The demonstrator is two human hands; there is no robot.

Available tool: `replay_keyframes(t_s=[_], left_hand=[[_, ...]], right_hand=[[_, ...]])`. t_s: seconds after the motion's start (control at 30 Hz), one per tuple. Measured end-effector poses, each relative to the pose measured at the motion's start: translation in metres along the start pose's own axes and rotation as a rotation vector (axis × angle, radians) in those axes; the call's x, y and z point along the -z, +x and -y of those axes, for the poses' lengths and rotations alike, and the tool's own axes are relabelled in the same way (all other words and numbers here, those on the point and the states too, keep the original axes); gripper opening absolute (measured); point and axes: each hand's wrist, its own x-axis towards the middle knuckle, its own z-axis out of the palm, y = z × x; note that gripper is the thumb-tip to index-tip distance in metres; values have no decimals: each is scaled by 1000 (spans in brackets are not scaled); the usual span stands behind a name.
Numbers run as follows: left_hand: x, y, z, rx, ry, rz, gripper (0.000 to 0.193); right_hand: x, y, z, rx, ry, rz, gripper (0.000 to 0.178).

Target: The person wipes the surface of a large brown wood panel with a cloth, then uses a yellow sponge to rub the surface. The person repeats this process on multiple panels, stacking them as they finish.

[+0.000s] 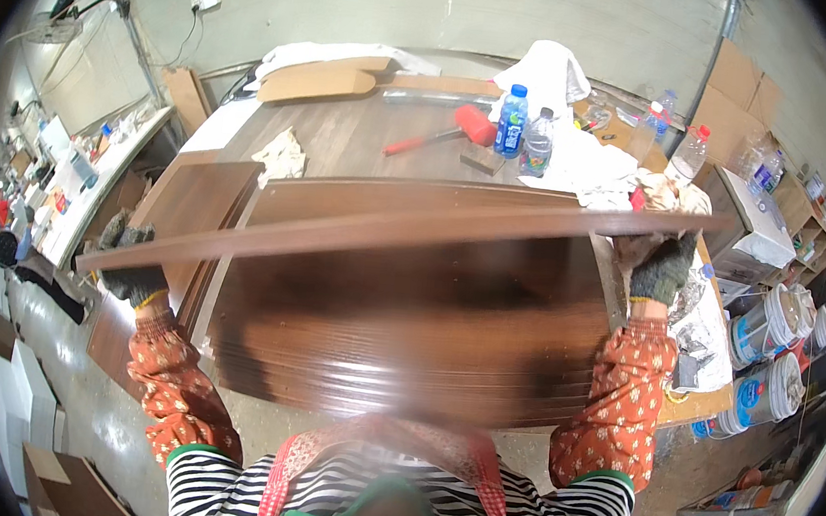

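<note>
A long brown wood-grain board (pixel 376 233) is held up edge-on across the work table, its right end farther away than its left. My left hand (pixel 136 276), in a dark grey work glove, is closed around the board's left end. Gripping the right end is my right hand (pixel 660 270), gloved the same way. Beneath the board lies a stack of brown wood-grain panels (pixel 403 362), partly in shadow and blurred toward its near edge. How deep the held board is below its edge, I cannot tell.
Behind the stack lie a red mallet (pixel 474 125), a blue-capped bottle (pixel 512 121), a clear bottle (pixel 537 143) and a crumpled cloth (pixel 281 156). Flat cardboard (pixel 318 85) rests at the back. White buckets (pixel 766 390) stand right of the table; a person (pixel 39 272) is far left.
</note>
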Motion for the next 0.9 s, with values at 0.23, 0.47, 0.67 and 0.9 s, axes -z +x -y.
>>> replay_keyframes(t_s=[0.23, 0.47, 0.67, 0.9], left_hand=[[-89, -156, -52, 177, 341, -107, 51], [-26, -296, -20, 282, 1274, -362, 46], [19, -359, -54, 633, 392, -995, 38], [-81, -303, -105, 394, 605, -563, 41]], right_hand=[[119, -55, 39, -317, -758, -270, 60], [155, -16, 117, 38, -1654, -298, 62], [76, 52, 108, 423, -1652, 38, 56], [73, 61, -108, 719, -2503, 1003, 44]])
